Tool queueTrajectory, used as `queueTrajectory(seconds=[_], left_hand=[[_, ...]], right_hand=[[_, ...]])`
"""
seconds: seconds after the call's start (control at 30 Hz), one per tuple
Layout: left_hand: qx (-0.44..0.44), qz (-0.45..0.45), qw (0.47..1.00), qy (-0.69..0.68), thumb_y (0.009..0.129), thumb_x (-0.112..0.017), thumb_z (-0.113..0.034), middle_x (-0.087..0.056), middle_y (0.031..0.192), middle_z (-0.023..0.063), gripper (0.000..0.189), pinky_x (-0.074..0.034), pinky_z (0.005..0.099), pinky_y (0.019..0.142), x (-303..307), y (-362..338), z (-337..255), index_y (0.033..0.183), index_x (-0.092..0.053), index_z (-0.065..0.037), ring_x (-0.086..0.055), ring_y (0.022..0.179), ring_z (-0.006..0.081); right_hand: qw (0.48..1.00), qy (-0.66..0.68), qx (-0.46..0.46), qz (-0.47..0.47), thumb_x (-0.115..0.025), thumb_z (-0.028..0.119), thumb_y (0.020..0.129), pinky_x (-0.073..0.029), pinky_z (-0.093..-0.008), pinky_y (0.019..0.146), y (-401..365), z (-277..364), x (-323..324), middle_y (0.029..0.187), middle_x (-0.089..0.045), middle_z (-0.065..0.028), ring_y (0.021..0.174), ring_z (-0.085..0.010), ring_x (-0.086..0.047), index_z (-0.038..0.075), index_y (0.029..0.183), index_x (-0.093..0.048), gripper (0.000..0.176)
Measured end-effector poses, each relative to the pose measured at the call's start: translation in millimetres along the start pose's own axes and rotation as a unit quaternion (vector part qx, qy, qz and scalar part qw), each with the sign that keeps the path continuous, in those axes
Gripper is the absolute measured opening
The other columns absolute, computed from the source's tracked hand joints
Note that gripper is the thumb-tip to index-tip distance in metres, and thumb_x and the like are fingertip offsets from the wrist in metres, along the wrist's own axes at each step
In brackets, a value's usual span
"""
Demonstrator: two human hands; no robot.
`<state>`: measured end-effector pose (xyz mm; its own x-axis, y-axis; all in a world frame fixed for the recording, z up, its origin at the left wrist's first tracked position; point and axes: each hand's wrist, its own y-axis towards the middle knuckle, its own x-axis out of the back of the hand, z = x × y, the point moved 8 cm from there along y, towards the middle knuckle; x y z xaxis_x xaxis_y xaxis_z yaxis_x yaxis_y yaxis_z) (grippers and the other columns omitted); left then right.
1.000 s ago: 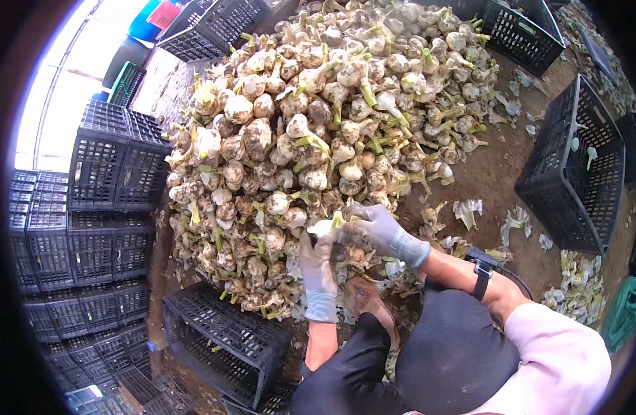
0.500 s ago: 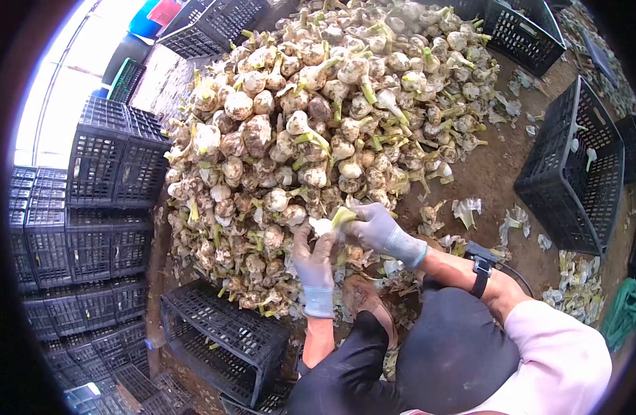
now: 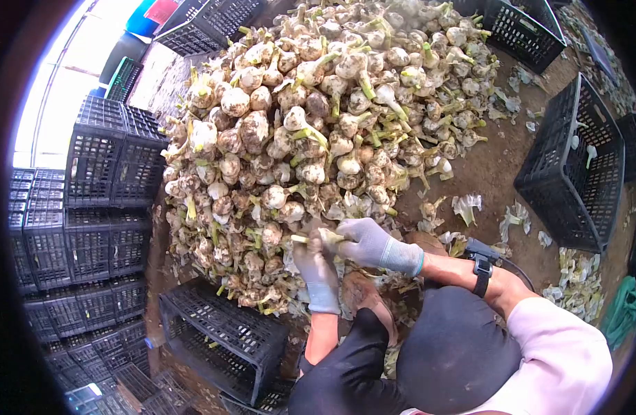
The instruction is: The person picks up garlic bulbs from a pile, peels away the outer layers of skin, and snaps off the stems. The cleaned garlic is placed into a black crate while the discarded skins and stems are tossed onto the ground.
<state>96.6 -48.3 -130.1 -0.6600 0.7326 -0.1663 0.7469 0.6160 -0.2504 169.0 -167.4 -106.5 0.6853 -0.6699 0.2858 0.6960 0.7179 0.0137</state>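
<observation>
My left hand (image 3: 316,268), in a grey glove, is closed around a garlic bulb at the near edge of a big garlic heap (image 3: 290,131). A cut-looking pale green stem (image 3: 300,238) sticks out to the left of its fingers. My right hand (image 3: 375,243), gloved too, comes in from the right with thumb and fingers pinched on pale outer skin (image 3: 333,236) at the other side of the bulb. Both hands nearly meet, and fingers hide most of the bulb; some motion blur covers the left fingertips.
Black plastic crates (image 3: 104,249) stand stacked at the left. A tipped crate (image 3: 225,332) lies at the near left. On the right, another crate (image 3: 574,166) contains a few garlic bulbs. Peeled skins (image 3: 574,287) litter the ground, near a green cloth-like bundle (image 3: 622,315).
The garlic bulb has turned in my hands: a stem now points left past my left fingers. My right hand has dropped slightly and moved a little left, flatter than before.
</observation>
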Motion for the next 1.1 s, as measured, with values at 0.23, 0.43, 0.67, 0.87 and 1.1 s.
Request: queueTrajectory(seconds=[0.23, 0.43, 0.67, 0.87, 1.1], left_hand=[[0.093, -0.003, 0.982, -0.167, 0.091, -0.058, -0.021, -0.062, 0.108, 0.0123, 0.020, -0.057, 0.0306, 0.062, 6.3, -0.8, -4.6, 0.098, -0.058, -0.003, -0.063, 0.093, 0.0199], [0.166, 0.111, 0.920, -0.338, 0.091, -0.057, -0.029, -0.058, 0.121, 0.0153, 0.034, -0.054, 0.0473, 0.082, -0.3, -8.5, -1.5, 0.114, -0.057, -0.003, -0.058, 0.108, 0.0306], [0.124, 0.058, 0.935, -0.327, 0.087, -0.062, -0.017, -0.057, 0.123, 0.0149, 0.035, -0.052, 0.0401, 0.080, 18.3, -2.7, 1.8, 0.118, -0.055, -0.003, -0.059, 0.102, 0.0252], [-0.012, 0.102, 0.986, -0.133, 0.088, -0.060, -0.008, -0.062, 0.105, 0.0112, 0.028, -0.050, 0.0281, 0.078, -37.9, -2.5, -16.5, 0.114, -0.056, 0.002, -0.059, 0.088, 0.0154], [0.029, -0.014, 0.998, -0.054, 0.090, -0.058, -0.006, -0.063, 0.105, 0.0081, 0.023, -0.049, 0.0258, 0.078, -23.6, -8.0, -2.1, 0.112, -0.059, 0.000, -0.060, 0.088, 0.0138]], right_hand=[[0.991, -0.021, -0.054, -0.123, -0.056, 0.014, 0.076, -0.048, -0.0417, 0.064, 0.4, -19.6, 49.1, 0.076, -0.059, -0.0219, 0.072, -0.0375, -0.060, 0.000, 0.087, -0.063, 0.019], [0.984, -0.039, -0.172, 0.005, -0.055, 0.019, 0.078, -0.048, -0.0427, 0.068, -15.3, -33.6, 48.7, 0.077, -0.061, -0.0215, 0.077, -0.0380, -0.061, 0.002, 0.088, -0.062, 0.021], [0.795, -0.407, -0.416, 0.173, -0.060, 0.022, 0.081, -0.051, -0.0370, 0.083, -120.7, -74.9, 127.9, 0.101, -0.064, -0.0191, 0.098, -0.0290, -0.062, 0.011, 0.129, -0.050, 0.050], [0.988, -0.121, -0.001, -0.092, -0.067, 0.017, 0.076, -0.047, -0.0380, 0.090, -49.6, 14.2, 93.0, 0.114, -0.058, -0.0201, 0.107, -0.0303, -0.057, 0.006, 0.137, -0.039, 0.069], [0.989, -0.102, -0.033, -0.106, -0.065, 0.011, 0.075, -0.049, -0.0421, 0.078, -2.7, 20.1, 31.4, 0.098, -0.061, -0.0223, 0.086, -0.0372, -0.060, 0.006, 0.125, -0.050, 0.053]])
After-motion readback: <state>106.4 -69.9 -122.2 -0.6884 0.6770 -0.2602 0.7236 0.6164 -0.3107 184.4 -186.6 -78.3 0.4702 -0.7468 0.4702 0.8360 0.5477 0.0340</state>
